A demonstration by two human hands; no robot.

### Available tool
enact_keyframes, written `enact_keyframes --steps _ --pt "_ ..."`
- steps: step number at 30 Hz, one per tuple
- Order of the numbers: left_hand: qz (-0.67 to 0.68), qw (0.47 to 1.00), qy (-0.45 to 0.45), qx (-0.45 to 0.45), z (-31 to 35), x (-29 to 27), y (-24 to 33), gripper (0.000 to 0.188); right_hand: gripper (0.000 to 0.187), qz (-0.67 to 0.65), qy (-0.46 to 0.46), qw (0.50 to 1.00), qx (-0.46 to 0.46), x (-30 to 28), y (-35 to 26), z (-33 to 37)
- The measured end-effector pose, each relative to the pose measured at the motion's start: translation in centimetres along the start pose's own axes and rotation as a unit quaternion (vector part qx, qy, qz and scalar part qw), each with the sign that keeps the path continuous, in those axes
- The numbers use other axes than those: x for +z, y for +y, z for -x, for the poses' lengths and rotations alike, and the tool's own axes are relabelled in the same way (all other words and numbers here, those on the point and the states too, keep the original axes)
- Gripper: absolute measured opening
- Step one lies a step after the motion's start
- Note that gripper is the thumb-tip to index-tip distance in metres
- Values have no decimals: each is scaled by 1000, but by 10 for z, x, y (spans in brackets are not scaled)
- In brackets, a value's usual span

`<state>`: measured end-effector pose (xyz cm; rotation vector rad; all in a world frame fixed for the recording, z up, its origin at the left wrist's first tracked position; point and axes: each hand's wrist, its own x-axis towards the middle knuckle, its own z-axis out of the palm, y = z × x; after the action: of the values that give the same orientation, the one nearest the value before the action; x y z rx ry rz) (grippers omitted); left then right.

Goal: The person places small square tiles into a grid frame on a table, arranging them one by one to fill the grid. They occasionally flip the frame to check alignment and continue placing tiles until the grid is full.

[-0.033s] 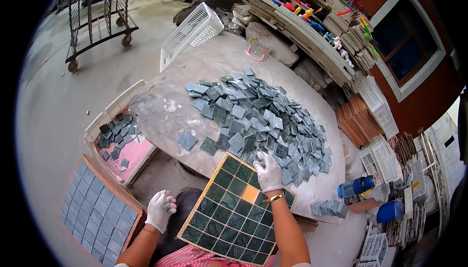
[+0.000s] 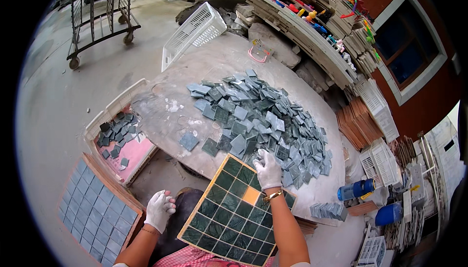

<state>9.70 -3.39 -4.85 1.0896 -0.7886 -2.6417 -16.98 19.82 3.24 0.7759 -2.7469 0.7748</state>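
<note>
A wooden-edged board [image 2: 251,196] carries a grid of dark green square tiles [image 2: 229,199] and leans over my lap against the table. One cell shows bare orange wood. My right hand [image 2: 268,170], in a white glove, is above the board's far edge at the near side of a heap of loose grey-green tiles [image 2: 243,116]. Its fingers are bent together; what they pinch, if anything, is hidden. To the left of the board, my left hand [image 2: 160,211], gloved with bare fingertips, hovers with loosely curled fingers apart and nothing visible in them.
At left, a stack of boards with blue-grey tiles [image 2: 95,203] stands below a pale crate [image 2: 127,162] holding dark tiles. Beyond the grey table [image 2: 161,98] are a white basket [image 2: 192,33] and a wheeled rack [image 2: 100,23]. Blue jugs [image 2: 358,189] and a tile row [image 2: 329,210] sit at right.
</note>
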Motion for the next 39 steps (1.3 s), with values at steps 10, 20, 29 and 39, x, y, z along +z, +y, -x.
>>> enact_keyframes --steps 10,20,29,39 --pt "5 999 46 12 -9 -22 12 18 66 -156 -14 964 214 48 2 -46" --pt "-10 999 16 30 1 -13 17 19 61 -41 -165 985 2 -45 -21 33" --pt "-21 1000 -14 5 8 -5 4 17 51 81 -121 989 -7 -32 -9 94" --pt "-131 990 -42 33 32 26 -15 15 42 -258 -70 951 152 -36 -4 110"
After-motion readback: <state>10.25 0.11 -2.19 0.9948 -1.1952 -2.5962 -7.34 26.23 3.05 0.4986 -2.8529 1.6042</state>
